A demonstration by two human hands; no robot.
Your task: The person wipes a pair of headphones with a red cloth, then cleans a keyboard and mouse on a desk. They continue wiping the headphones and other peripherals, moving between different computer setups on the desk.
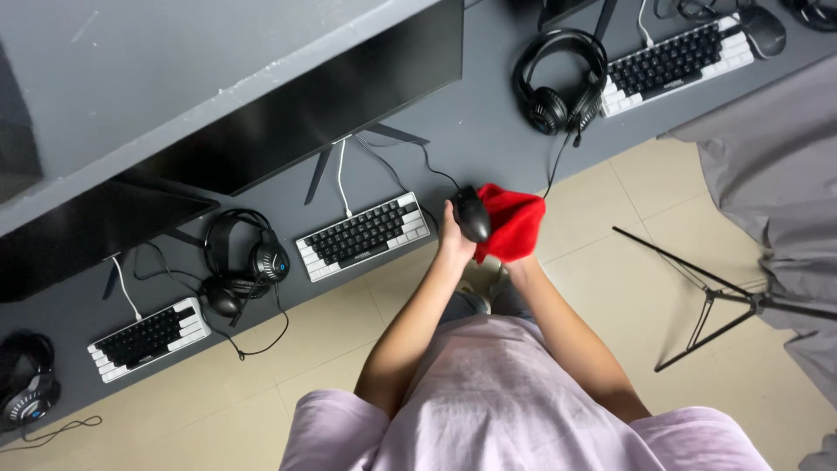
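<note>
Left hand clamped on black mouse, right of keyboard; right hand's fingers hidden under red cloth.

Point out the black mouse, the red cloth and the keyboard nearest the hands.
black mouse (pixel 472 214), head view, on its curved top shell.
red cloth (pixel 514 225), head view, on the middle of the bunched fabric.
keyboard (pixel 363 235), head view, on the dark central keys.

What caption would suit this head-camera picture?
Left hand holds a black computer mouse against a red cloth over a grey desk.
</note>
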